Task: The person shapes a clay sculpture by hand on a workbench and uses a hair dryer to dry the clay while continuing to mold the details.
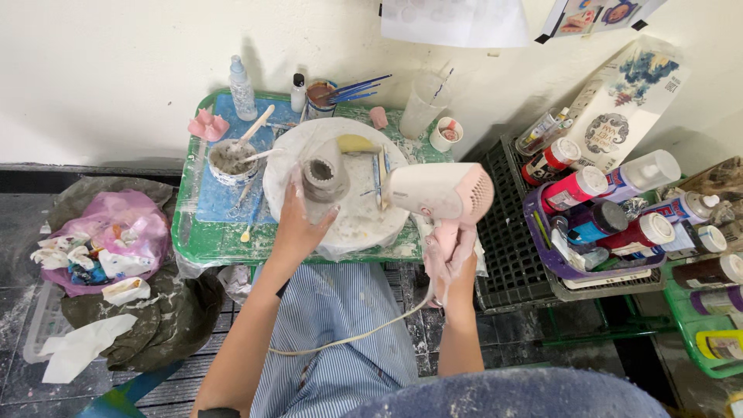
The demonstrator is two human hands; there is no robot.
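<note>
**Dryer in one hand, clay piece under the other**

Gripped tight: right hand [451,249] wraps the handle of a white-and-pink hair dryer [439,192], nozzle pointing left toward a small grey clay vessel [323,175]. Left hand [298,224] open, fingers spread, touching the vessel's near side; no full grasp. Vessel stands upright on a round white turntable [364,220], approx. centre-left of it. Turntable sits on a green tray table [205,240]. Dryer cord [348,337] trails over striped lap. Slip bowl w/ brush [231,161] just left of turntable. Paint bottles in purple basket [542,251] at right.
</note>
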